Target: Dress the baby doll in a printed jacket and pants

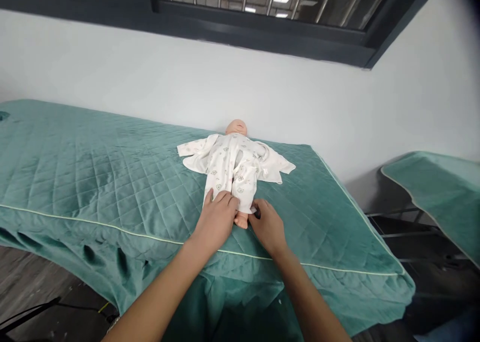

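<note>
The doll [233, 169] lies face-up on the bed [93, 172] by the wall; left hand [216, 221], fingers together, presses flat on its romper leg [219, 179], apparently steadying it, while right hand [267, 226] fingertips pinch the cuff [245, 205] above the bare foot [241, 222].

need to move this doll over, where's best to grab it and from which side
Probably the trunk, held at both flanks, coming from the foot end. The doll lies flat on its back, feet toward you, sleeves spread wide, so the trunk is the firmest clear part.
</note>
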Tool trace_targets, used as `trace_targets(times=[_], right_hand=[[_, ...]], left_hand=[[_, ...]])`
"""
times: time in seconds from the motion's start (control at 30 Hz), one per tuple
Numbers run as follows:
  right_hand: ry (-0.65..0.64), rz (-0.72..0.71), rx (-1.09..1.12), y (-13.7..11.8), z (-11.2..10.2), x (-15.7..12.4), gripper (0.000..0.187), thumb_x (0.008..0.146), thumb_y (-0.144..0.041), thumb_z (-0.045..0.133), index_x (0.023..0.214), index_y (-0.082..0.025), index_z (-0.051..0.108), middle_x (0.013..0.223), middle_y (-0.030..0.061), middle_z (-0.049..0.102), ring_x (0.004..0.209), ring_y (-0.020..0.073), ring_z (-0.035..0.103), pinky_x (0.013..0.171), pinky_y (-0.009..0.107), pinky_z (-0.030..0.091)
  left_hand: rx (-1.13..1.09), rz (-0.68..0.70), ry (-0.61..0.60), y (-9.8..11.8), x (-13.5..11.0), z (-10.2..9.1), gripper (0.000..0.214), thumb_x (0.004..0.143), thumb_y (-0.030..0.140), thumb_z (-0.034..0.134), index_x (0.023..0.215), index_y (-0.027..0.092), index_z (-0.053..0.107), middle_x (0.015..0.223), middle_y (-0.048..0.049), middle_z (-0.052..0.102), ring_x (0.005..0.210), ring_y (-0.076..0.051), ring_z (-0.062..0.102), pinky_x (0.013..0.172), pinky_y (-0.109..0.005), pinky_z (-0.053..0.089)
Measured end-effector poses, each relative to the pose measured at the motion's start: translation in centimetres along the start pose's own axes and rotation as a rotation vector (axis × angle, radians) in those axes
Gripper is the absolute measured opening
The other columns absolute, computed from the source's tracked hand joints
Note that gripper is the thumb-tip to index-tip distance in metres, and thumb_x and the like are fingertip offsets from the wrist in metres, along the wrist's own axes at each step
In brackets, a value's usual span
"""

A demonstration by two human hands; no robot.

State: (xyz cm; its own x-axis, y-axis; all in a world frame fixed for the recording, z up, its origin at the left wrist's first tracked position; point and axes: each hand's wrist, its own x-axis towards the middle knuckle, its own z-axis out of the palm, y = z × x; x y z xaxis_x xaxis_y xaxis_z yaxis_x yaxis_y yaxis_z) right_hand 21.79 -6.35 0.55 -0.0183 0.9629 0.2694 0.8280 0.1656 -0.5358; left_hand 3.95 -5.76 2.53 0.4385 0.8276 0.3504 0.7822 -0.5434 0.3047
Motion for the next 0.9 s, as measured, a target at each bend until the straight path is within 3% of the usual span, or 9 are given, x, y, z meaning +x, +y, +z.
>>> trace_targets(times=[0.17, 0.37, 0.57, 0.7, 0.8, 0.9], right_hand=[[-0.042, -0.119, 0.28, -1.1, -2.7, -0.3, 0.011, 0.085, -0.017, 0.051, 0.085, -0.021, 0.06, 0.076, -0.0007, 0.058, 0.068, 0.0157, 0.052, 0.066, 0.028, 0.042], [-0.073, -0.202, 0.271, -2.7, -5.6, -1.3, 0.011, 0.087, -0.016, 0.052, 0.086, -0.022, 0.062, 0.081, 0.0013, 0.055, 0.073, 0.0163, 0.053, 0.067, 0.029, 0.042], [-0.197, -0.195, 0.187, -0.9, -5.3, -3.3, 0.023, 0.083, -0.006, 0.048, 0.095, -0.023, 0.058, 0.091, 0.0026, 0.055, 0.084, 0.018, 0.056, 0.075, 0.032, 0.045], [-0.325, -0.158, 0.167, -0.1, -4.9, -4.5, 0.024, 0.088, -0.01, 0.048, 0.106, -0.024, 0.055, 0.103, 0.0045, 0.057, 0.082, 0.0173, 0.057, 0.074, 0.033, 0.048], [-0.329, -0.143, 0.201, 0.0, -5.5, -4.5, 0.018, 0.094, -0.019, 0.05, 0.11, -0.025, 0.055, 0.107, 0.0056, 0.057, 0.084, 0.0172, 0.057, 0.076, 0.034, 0.049], [-0.279, -0.117, 0.273, 0.2, -5.6, -3.6, 0.012, 0.097, -0.027, 0.05, 0.106, -0.025, 0.056, 0.101, 0.0045, 0.057, 0.083, 0.0173, 0.057, 0.077, 0.034, 0.05]], left_hand=[[-0.029, -0.002, 0.025, 0.3, 0.0, 0.6, 0.015, 0.097, 0.022, 0.046, 0.104, 0.022, 0.06, 0.103, -0.0057, 0.07, 0.11, -0.023, 0.059, 0.117, -0.057, 0.023], [-0.168, -0.003, 0.128, 0.8, -0.2, 0.3, 0.014, 0.092, 0.017, 0.05, 0.098, 0.021, 0.062, 0.093, -0.0026, 0.071, 0.096, -0.02, 0.063, 0.118, -0.054, 0.025], [-0.252, 0.042, 0.219, 0.5, -2.6, -0.6, 0.015, 0.089, 0.014, 0.051, 0.096, 0.022, 0.06, 0.087, -0.0012, 0.067, 0.092, -0.019, 0.062, 0.114, -0.049, 0.035], [-0.248, -0.029, 0.263, -0.8, -4.7, -0.1, 0.024, 0.092, 0.016, 0.051, 0.113, 0.024, 0.059, 0.11, -0.0081, 0.064, 0.106, -0.023, 0.058, 0.1, -0.047, 0.048], [-0.259, -0.102, 0.248, -1.9, -5.9, 0.2, 0.034, 0.092, 0.027, 0.059, 0.126, 0.026, 0.055, 0.125, -0.0112, 0.057, 0.116, -0.026, 0.054, 0.097, -0.046, 0.05], [-0.331, -0.088, 0.227, -2.2, -6.5, 0.1, 0.025, 0.093, 0.026, 0.059, 0.118, 0.027, 0.06, 0.115, -0.009, 0.06, 0.109, -0.023, 0.058, 0.094, -0.04, 0.052]])
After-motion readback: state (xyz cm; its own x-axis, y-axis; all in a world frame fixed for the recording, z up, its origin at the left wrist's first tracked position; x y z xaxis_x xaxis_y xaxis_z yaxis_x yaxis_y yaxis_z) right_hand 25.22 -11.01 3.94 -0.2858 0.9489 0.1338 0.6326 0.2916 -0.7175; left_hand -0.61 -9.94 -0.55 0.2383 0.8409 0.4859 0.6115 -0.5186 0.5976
